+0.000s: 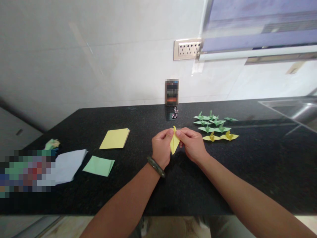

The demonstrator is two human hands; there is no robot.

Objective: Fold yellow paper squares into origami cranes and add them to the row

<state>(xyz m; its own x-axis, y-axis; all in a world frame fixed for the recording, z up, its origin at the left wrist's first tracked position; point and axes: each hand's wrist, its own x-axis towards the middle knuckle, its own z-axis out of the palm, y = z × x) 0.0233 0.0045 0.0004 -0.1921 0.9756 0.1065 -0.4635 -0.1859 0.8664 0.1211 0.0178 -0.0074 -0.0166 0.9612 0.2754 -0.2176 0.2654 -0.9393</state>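
Between my two hands is a folded yellow origami paper (174, 144), narrow and diamond-shaped with a crease down its middle. My left hand (161, 145) pinches its left edge between thumb and fingers. On the other side, my right hand (192, 142) grips the upper right edge, thumb on top. Finished paper cranes stand to the right: several green cranes (207, 129) in rows, and two yellow cranes (229, 136) nearest me. To the left lie a stack of yellow paper squares (114, 138) and a green paper sheet (99, 166).
White paper sheets (70, 165) and a crumpled paper scrap (52, 144) lie at the far left beside a blurred-out patch. A phone-like object (171, 92) leans on the wall with a beaded strap (175, 113). A sink (297, 109) is set into the black counter (138, 195) at right.
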